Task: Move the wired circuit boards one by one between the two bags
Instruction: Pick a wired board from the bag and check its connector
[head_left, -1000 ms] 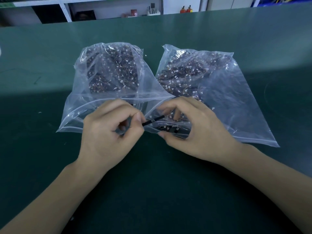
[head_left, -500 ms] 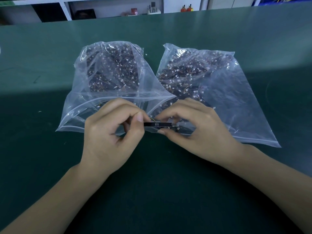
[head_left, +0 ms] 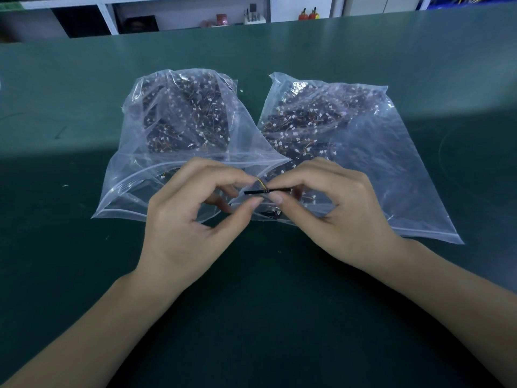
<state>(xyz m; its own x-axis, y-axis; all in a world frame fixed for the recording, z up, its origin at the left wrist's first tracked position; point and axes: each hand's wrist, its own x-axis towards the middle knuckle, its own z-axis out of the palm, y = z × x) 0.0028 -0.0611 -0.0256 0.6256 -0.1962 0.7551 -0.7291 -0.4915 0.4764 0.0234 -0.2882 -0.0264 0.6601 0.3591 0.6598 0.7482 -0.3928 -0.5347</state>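
Between the two bags (head_left: 179, 130), both hands (head_left: 195, 219) pinch one circuit board (head_left: 265, 191)

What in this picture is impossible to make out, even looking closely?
All from the head view:
- Circuit board held between left hand and right hand: seen edge-on, its face hidden.
- Boards in the left bag and right bag: too small and tangled to count.
- Which bag the held board came from.
- Shelf items behind the table: tiny, cut off by the top edge.
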